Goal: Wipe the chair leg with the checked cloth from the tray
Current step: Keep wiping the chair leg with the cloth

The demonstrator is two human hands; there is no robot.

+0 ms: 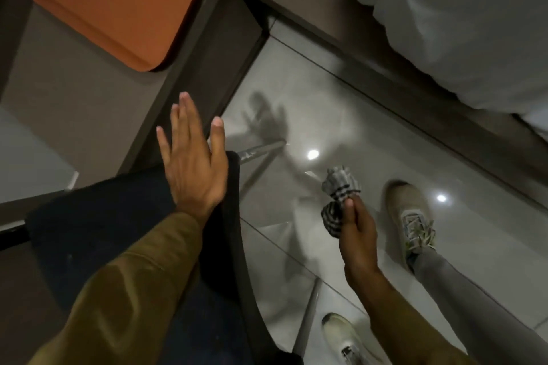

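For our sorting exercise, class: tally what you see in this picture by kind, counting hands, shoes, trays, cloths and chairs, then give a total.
Bare hands: 2, left hand open on the dark padded chair seat, right hand
Pale lace-up shoes: 2
Orange plastic tray: 1
Grey-and-black checked cloth: 1
Chair: 1
Total: 7

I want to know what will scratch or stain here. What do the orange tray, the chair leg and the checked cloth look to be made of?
Orange tray: looks like moulded plastic, smooth and matte, with rounded corners and a raised rim.
Chair leg: probably metal, a thin silvery tube that catches the light.
Checked cloth: soft woven fabric, grey with dark stripes, bunched in the right hand.
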